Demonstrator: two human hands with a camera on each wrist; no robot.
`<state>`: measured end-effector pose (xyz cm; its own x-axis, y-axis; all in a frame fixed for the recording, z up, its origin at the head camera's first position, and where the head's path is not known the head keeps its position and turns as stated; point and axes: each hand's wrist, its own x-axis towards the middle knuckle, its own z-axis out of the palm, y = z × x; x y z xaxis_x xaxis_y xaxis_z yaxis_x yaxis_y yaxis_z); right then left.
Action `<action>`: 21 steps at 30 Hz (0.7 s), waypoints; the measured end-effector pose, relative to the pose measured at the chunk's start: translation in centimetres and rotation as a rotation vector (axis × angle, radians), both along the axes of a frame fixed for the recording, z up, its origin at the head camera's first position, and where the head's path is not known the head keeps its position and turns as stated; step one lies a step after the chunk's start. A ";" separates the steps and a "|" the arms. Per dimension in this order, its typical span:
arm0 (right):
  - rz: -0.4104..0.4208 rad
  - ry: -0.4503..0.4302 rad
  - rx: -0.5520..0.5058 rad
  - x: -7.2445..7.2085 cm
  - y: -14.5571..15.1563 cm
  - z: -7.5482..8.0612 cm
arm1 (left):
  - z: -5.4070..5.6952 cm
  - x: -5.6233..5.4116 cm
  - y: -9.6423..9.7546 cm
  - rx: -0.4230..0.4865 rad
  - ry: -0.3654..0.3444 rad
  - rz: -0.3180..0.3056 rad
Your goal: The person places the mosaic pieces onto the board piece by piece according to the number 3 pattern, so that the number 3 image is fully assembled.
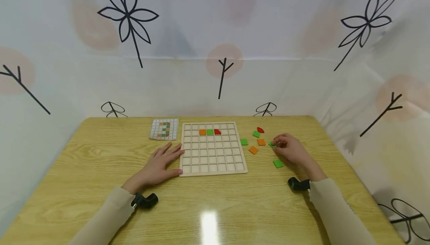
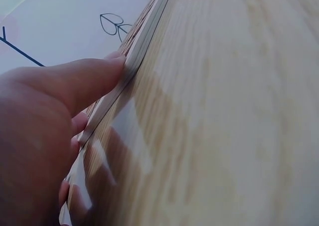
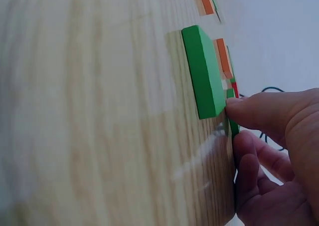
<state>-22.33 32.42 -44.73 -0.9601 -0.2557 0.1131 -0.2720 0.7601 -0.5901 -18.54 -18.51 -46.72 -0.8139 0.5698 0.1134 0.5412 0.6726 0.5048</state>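
A wooden grid board (image 1: pixel 213 167) lies flat in the middle of the table. One orange tile (image 1: pixel 202 132), one green tile (image 1: pixel 209 132) and a red quarter-round tile (image 1: pixel 217 132) sit side by side in its second row. My left hand (image 1: pixel 160 166) lies spread at the board's left edge, its thumb and fingers touching the rim. Right of the board, my right hand (image 1: pixel 291 149) pinches a green square tile (image 1: pixel 271 144) between thumb and fingers, low at the table. In the right wrist view, the thumb partly covers that tile (image 3: pixel 231 93).
Several loose tiles lie between board and right hand: green (image 1: pixel 244 142), orange (image 1: pixel 253 150) and red (image 1: pixel 260 130) among them. Nearer the wrist lies another green tile (image 1: pixel 278 163). A printed pattern card (image 1: pixel 154 133) rests left of the board. A patterned cloth (image 1: pixel 188 88) hangs behind the table.
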 end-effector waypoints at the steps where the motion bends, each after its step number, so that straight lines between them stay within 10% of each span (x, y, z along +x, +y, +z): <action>1: -0.003 -0.004 -0.002 0.0 0.0 0.0 | 0.0 0.0 0.0 0.001 0.000 0.000; 21: -0.021 -0.034 -0.047 0.3 0.5 0.0 | 0.3 0.1 0.1 0.001 -0.004 0.004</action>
<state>-22.03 32.93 -44.69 -0.9687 -0.2306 0.0920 -0.2356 0.7369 -0.6336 -18.42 -18.40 -46.43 -0.8164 0.5668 0.1106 0.5367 0.6740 0.5077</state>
